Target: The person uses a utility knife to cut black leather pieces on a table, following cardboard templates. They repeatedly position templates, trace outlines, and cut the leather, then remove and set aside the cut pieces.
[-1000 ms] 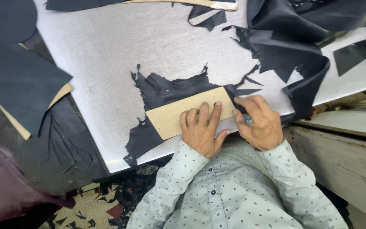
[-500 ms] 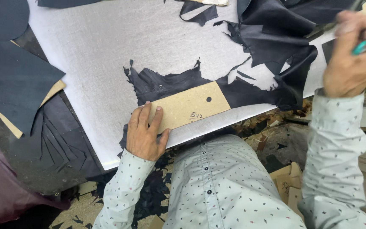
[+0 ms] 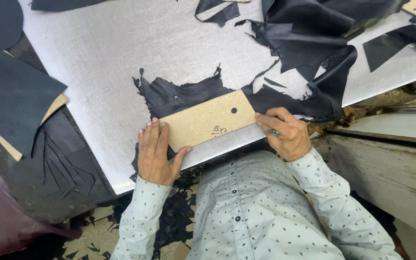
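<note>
The right hand has come back down from the upper right and now rests at the right end of the cardboard template, fingers curled around a small teal-tipped tool. The left hand lies flat, fingers spread, pinning its left end over black leather on the grey tabletop, mid-frame.

Lighting bright, even, diffuse. Soft sheen on grey board; shadows faint. Focus sharp centre; left edge dim, slightly blurred.
</note>
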